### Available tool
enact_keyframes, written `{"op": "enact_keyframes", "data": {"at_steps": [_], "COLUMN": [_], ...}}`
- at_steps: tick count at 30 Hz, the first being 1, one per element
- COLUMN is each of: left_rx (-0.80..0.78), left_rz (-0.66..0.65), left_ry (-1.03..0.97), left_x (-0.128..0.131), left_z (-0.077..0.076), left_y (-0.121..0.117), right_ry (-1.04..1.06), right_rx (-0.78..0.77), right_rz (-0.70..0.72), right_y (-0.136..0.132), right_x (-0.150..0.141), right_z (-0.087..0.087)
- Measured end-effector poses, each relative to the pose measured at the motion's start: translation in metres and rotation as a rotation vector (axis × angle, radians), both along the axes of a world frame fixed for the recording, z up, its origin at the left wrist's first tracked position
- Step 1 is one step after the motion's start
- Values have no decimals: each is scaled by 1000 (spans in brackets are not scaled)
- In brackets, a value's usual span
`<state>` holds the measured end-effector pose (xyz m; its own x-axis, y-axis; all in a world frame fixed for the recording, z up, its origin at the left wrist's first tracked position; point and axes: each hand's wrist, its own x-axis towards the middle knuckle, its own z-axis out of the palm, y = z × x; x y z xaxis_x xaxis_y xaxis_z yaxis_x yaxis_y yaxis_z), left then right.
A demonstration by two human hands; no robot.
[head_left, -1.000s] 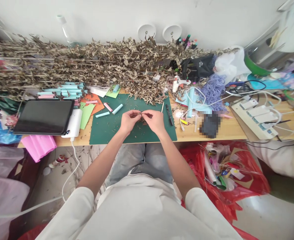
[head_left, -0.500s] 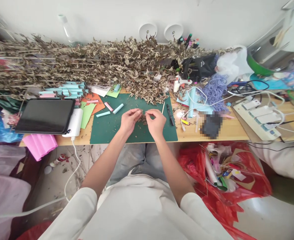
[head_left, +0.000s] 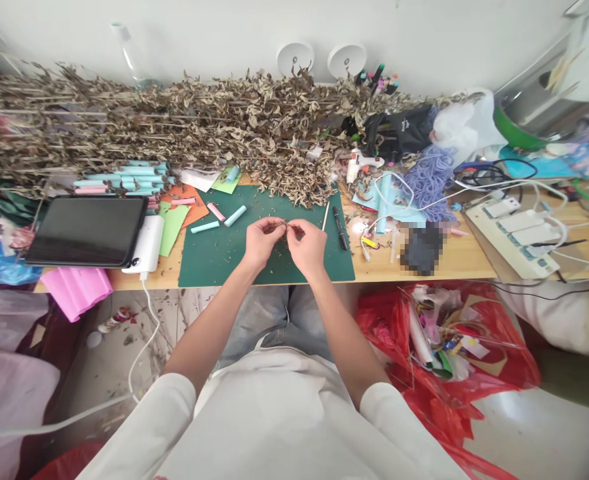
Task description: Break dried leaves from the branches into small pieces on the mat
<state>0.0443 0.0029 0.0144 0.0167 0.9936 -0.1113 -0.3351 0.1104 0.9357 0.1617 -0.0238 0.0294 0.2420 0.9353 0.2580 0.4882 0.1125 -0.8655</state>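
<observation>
Over the green cutting mat, my left hand pinches a small bit of dried plant between thumb and fingers. My right hand is closed in a pinch at the same bit, its fingertips meeting the left ones. Most of the piece is hidden by the fingers. Brown leaf crumbs are scattered on the mat around them. Left of my hands lie two blue paper rolls and a pink one. A black pen and a thin wooden stick are on the right.
A long heap of dried leafy stems spans the back. At left are a tablet, a white power bank and stacked blue rolls. Rightward lie a glue gun, purple yarn, cables and a power strip.
Half a second ago my fingertips were apart, with a gap between the hands; now they meet again. The objects on the table have stayed in place.
</observation>
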Motion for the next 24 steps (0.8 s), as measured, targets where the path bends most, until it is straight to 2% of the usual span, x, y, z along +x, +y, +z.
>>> {"op": "enact_keyframes", "data": {"at_steps": [5,12,15,18,24], "left_rx": [-127,-104,-28,48,-8], "left_rz": [16,-34,-10,62,69], "left_ry": [-142,-59,61,162,50], "left_x": [-1,-5,1,9,3], "left_z": [2,4,3,3,2], "left_y": [0,1,1,0,1], "right_ry": [210,121,72,116,229], "right_rx": [-51,-41,-8,14,-26], "right_rz": [37,76,32,-62,-122], "right_y": [0,1,0,-2,-5], "right_x": [0,2,-3,-12,-8], "right_z": [0,-1,-4,-7,-11]}}
